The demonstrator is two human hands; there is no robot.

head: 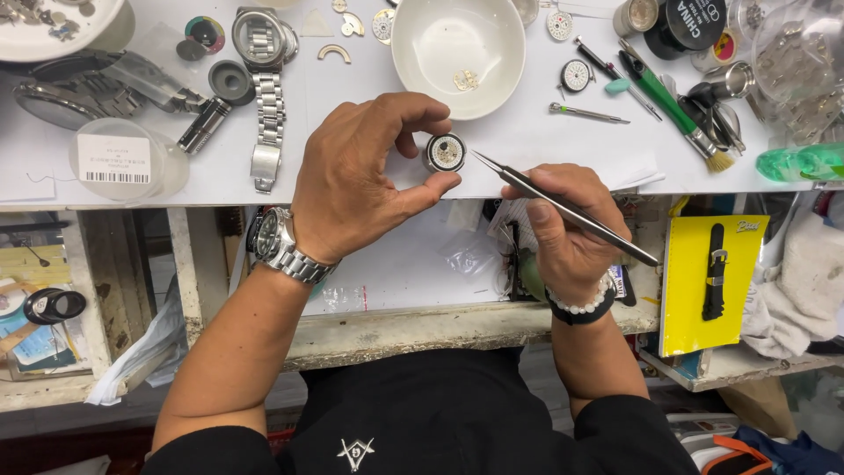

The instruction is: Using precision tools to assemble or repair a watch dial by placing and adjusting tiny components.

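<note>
A clear round tub [127,163] stands at the left of the counter [545,145], bearing a white rectangular label [114,159] with black barcode stripes. At far right sits a black round lid [694,22] with white lettering. Below the counter's right edge hangs a yellow card package [708,281] holding a black strap. Small clear plastic bags [466,255] lie under the near edge.

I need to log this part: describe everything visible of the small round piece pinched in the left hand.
The watch movement is a small round disc with a dark metal rim and a pale, gold-toned face of fine parts. It lies face up over the white benchtop, just below the white bowl. The left hand pinches its rim between thumb and forefinger. The tweezers in the right hand point at it, tip just short of its edge.
</note>
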